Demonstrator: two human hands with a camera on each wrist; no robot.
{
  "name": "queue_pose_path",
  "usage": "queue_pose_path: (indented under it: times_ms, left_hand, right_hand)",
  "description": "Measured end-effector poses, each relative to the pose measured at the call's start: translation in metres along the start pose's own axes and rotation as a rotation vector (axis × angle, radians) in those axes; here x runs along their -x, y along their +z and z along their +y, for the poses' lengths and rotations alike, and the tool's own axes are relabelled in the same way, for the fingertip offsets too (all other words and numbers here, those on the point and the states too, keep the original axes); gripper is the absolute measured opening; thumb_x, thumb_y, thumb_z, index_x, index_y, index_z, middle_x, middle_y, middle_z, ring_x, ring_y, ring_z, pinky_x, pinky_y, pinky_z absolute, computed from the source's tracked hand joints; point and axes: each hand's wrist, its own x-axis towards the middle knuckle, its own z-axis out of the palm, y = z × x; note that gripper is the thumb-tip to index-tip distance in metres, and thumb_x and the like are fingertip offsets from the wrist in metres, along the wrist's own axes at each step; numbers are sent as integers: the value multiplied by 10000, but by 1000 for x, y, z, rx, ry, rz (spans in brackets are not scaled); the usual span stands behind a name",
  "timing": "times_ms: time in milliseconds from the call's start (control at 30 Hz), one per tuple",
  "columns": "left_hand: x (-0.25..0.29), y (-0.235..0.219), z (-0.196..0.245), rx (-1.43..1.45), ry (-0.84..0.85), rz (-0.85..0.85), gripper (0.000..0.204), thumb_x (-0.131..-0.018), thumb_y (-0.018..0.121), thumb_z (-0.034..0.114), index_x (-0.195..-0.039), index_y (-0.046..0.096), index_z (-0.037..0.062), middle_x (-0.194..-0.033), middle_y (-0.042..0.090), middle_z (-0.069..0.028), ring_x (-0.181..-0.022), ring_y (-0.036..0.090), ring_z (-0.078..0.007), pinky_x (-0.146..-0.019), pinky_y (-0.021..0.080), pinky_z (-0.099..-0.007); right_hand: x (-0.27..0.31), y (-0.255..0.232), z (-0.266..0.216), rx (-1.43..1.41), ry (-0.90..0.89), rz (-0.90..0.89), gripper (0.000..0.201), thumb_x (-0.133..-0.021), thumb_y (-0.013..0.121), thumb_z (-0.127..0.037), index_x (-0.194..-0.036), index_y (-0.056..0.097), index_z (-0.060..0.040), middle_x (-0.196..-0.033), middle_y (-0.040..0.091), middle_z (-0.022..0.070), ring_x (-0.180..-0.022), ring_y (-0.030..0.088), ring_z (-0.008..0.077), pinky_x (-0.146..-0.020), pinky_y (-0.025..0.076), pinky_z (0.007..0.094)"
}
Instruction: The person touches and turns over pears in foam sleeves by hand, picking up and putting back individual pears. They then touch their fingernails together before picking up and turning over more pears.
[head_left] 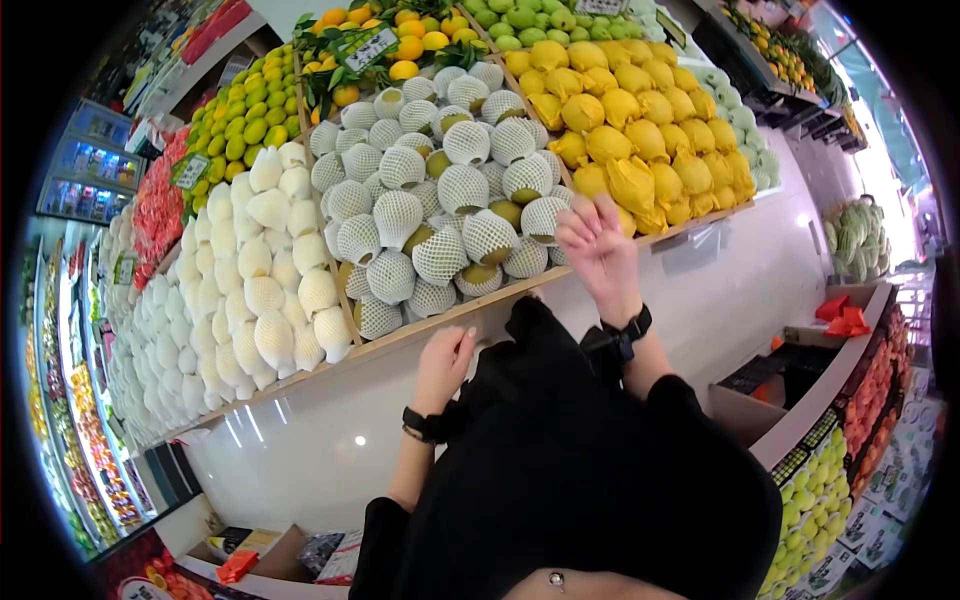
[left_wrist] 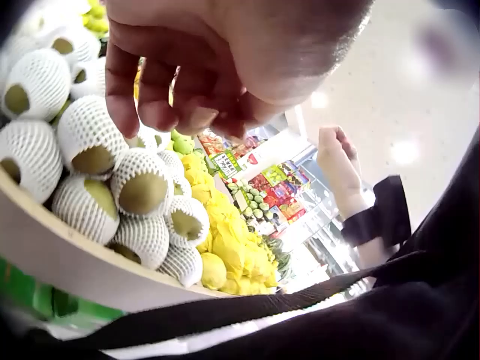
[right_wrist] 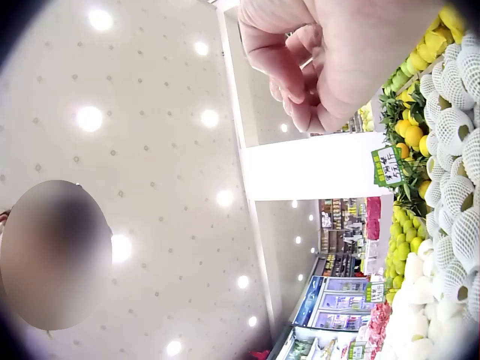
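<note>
My left hand point(head_left: 445, 365) hangs in front of the stand's wooden front edge, holding nothing. Its fingers point(left_wrist: 161, 97) bend loosely in the left wrist view, with net-wrapped fruit beyond them. Raised higher, my right hand point(head_left: 603, 250) has its palm side toward the head camera. The fingers point(right_wrist: 281, 67) of that hand curl loosely inward with nothing between them. Behind it in the head view lie yellow-wrapped round fruit point(head_left: 632, 182). Brownish-green round fruit in white foam nets point(head_left: 465, 188) fill the section between the hands.
White-netted fruit point(head_left: 275, 340) stands left of this section, with green-yellow fruit point(head_left: 250, 110) behind. Oranges point(head_left: 410, 48) with leaves and a price sign point(head_left: 370, 50) are at the back. A wooden ledge point(head_left: 440, 318) borders the front. Boxes point(head_left: 740, 400) stand at the right.
</note>
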Motion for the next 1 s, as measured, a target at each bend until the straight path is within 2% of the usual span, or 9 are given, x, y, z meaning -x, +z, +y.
queue_pose_path:
  times_ms: [233, 267, 367, 400, 500, 600, 700, 833, 1000]
  left_hand:
    - [48, 6, -27, 289, -115, 108, 254, -867, 554, 86, -651, 472, -18, -603, 451, -117, -567, 479, -224, -570, 400, -318]
    - [53, 9, -37, 465, -44, 155, 168, -810, 552, -14, -682, 446, 9, -683, 474, -80, -629, 463, -163, -620, 408, -282]
    - [49, -11, -8, 1192, -35, 241, 218, -721, 510, -114, -728, 395, 71, -837, 476, -48, -758, 446, -146, -713, 398, -280]
    - [43, -18, -4, 1327, 7, 254, 377, -563, 459, -177, -735, 337, 136, -893, 435, -44, -797, 416, -166, -750, 376, -287]
    - [24, -50, 43, 1678, -125, 408, 393, -495, 402, -185, -713, 331, 135, -813, 386, -25, -750, 394, -164, -718, 363, -281]
    - [7, -44, 34, 1847, 28, 344, 421, -453, 385, -178, -723, 323, 139, -816, 353, -22, -738, 350, -163, -702, 340, -270]
    - [-10, -21, 19, 1944, 169, 107, 416, -448, 370, -175, -719, 329, 138, -815, 335, -24, -763, 343, -167, -693, 324, -278]
    - [-46, 5, 72, 1968, -266, 365, 374, -458, 371, -168, -703, 346, 113, -707, 337, -6, -657, 339, -146, -634, 310, -254]
    - [-104, 51, 90, 2094, -49, 68, 330, -541, 407, -164, -707, 343, 113, -681, 337, 11, -632, 342, -125, -649, 313, -259]
  right_hand:
    - [35, -13, 25, 145, 44, 87, 361, -534, 393, 199, -662, 358, -137, -711, 341, 17, -675, 327, 141, -612, 284, 242]
    - [38, -13, 29, 149, 54, 98, 363, -536, 393, 199, -666, 360, -139, -718, 342, 16, -675, 327, 141, -614, 285, 241]
    - [41, -5, 35, 160, 71, 140, 371, -542, 396, 201, -676, 365, -144, -738, 342, 14, -677, 327, 140, -619, 289, 241]
    - [41, -3, 39, 158, 74, 161, 373, -543, 398, 202, -679, 367, -144, -745, 341, 14, -677, 327, 139, -621, 292, 241]
    - [38, -4, 46, 124, 109, 196, 378, -538, 402, 207, -676, 367, -143, -757, 337, 14, -680, 327, 138, -623, 296, 242]
    - [35, -15, 41, 53, 168, 121, 373, -535, 404, 209, -664, 364, -140, -758, 333, 15, -684, 327, 139, -620, 297, 242]
    - [29, -23, 23, 41, 200, 64, 369, -536, 404, 208, -651, 358, -140, -756, 333, 14, -686, 328, 139, -615, 295, 237]
    - [19, -32, -19, 18, 224, 49, 369, -539, 412, 199, -652, 358, -149, -757, 331, 6, -688, 326, 138, -612, 286, 236]
    - [-1, -37, -86, 50, 285, 91, 365, -559, 443, 178, -658, 355, -162, -753, 328, -9, -709, 331, 135, -630, 279, 245]
